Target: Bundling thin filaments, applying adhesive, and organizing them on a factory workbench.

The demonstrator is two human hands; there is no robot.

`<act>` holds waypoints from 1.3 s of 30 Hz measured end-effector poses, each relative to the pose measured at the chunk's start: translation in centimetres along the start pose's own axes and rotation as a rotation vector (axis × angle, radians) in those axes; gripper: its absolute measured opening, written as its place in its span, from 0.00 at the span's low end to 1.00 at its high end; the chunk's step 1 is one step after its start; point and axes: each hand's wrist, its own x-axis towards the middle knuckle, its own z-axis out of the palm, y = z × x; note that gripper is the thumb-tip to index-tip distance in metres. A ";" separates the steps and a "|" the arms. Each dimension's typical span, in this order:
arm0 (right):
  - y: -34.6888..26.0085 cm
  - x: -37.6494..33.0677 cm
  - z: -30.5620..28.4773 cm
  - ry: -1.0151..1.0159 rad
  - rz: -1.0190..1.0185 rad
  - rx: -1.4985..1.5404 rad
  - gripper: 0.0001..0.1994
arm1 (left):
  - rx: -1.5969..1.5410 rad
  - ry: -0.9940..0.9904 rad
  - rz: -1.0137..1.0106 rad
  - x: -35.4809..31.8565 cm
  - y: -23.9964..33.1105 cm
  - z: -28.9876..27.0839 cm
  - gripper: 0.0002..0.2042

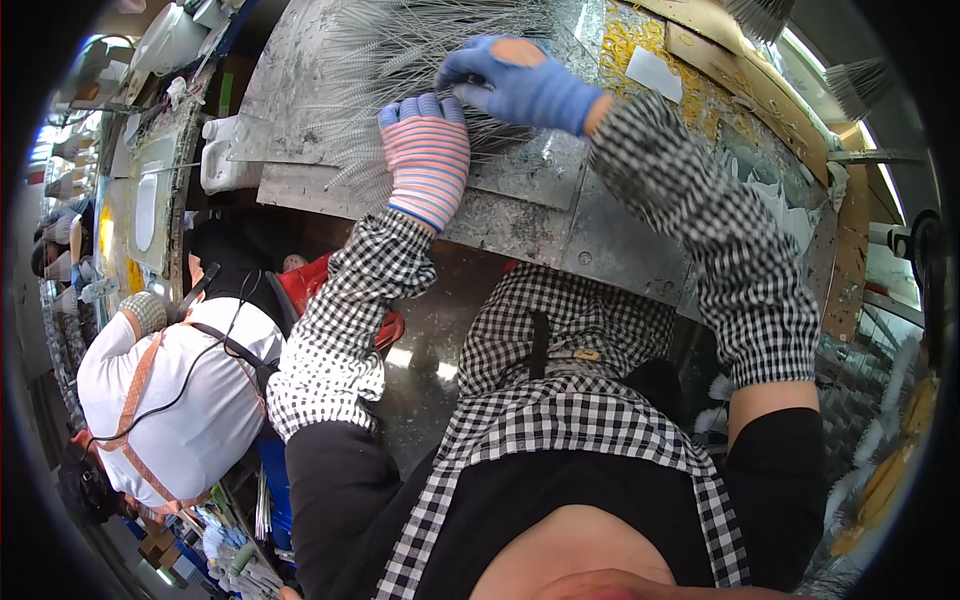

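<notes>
The pile of slender grey wire-like brushes (400, 60) was cut off at the view's top edge, and the curled fingertips of the left hand (428, 150), in a red, white and blue striped knit glove (425, 175), and the right hand (520, 88), in a blue glove (555, 95), were too hidden to tell what either grip pinched, if anything. The brushes lay on the scuffed grey metal desk (625, 245), long axes mostly crosswise, bristly ends fanning leftward, beneath and just beyond the nearly touching grips.

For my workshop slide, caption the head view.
Gloved left hand and right hand close together at a spread of bristly grey wires on a worktable.
</notes>
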 end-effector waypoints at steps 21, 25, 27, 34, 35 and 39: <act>1.0 6.4 3.1 -0.311 -0.109 -0.572 0.16 | -0.164 0.001 0.084 -5.3 -0.2 -0.5 0.35; -0.2 4.2 3.9 -0.509 -0.163 -0.237 0.18 | -0.106 -0.169 0.063 -3.7 0.4 -1.3 0.33; -0.3 3.9 4.8 -0.534 -0.095 -0.192 0.19 | -0.111 -0.269 0.052 -3.4 0.8 -2.1 0.28; 1.1 4.7 7.5 -0.331 -0.184 -0.545 0.14 | -0.117 -0.152 0.052 -6.6 0.9 -2.4 0.16; 2.0 5.1 7.0 -0.314 -0.200 -0.564 0.14 | -0.161 -0.199 -0.007 -6.7 0.9 -2.5 0.18; 4.8 7.0 9.4 -0.172 -0.224 -0.565 0.11 | -0.159 -0.380 -0.099 -7.2 0.2 -3.2 0.26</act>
